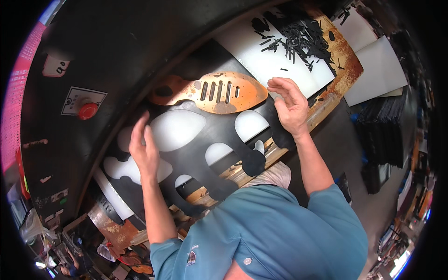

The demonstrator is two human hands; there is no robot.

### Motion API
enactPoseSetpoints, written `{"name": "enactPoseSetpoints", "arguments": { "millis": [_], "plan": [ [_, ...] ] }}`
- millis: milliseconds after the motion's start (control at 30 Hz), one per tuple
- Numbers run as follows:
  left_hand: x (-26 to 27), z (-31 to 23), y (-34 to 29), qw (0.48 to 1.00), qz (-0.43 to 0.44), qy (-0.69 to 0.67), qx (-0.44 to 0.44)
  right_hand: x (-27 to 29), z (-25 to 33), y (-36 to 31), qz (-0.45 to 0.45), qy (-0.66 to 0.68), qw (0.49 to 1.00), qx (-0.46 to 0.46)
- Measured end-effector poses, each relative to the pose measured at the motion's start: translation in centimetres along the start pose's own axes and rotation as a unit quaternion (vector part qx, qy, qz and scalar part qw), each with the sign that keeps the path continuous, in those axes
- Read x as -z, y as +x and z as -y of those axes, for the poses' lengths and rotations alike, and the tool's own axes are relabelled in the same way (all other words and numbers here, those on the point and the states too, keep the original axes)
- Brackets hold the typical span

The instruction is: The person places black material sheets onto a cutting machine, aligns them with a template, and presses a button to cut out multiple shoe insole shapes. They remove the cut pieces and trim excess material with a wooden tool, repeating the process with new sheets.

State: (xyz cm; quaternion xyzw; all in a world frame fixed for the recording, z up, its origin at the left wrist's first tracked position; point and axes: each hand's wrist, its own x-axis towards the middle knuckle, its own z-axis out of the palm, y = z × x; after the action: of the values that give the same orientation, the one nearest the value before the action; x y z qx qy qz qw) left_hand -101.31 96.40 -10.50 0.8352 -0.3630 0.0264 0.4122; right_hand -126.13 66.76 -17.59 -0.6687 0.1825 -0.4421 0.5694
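An orange sole-shaped cutting die (pixel 233 93), with a row of slots, lies on a black sheet (pixel 191 161). Sole-shaped holes in that sheet show the white cutting board (pixel 177 130) beneath. My right hand (pixel 293 106) is beside the die's right tip, fingers apart and slightly bent; whether they touch it I cannot tell. Below the die's left end, my left hand (pixel 144 151) hovers over the sheet with fingers stretched out and nothing in them.
A dark machine body (pixel 126 46) with a red push button (pixel 87 111) arches over the far left. Black strip scraps (pixel 303 39) are heaped on the board at far right. Stacked black sheets (pixel 382 130) stand beyond the rusty table edge (pixel 343 70).
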Motion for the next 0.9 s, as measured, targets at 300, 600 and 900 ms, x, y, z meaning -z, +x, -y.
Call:
{"name": "enactPoseSetpoints", "arguments": {
  "millis": [300, 600, 900],
  "plan": [
    [-3.5, -8.9, -18.7, 0.998, 0.059, -0.005, -0.024, -0.4, -1.2, 0.2, -0.003, 0.003, 1.000, 0.021],
    [-5.5, -7.1, -19.5, 0.975, -0.048, 0.125, -0.180, 3.8, 4.5, 7.1, -0.091, -0.010, 0.976, 0.196],
    [-4.7, -5.5, -17.0, 0.965, -0.113, 0.164, -0.170, 8.3, 7.5, 13.7, -0.085, -0.127, 0.969, 0.196]
  ]
}}
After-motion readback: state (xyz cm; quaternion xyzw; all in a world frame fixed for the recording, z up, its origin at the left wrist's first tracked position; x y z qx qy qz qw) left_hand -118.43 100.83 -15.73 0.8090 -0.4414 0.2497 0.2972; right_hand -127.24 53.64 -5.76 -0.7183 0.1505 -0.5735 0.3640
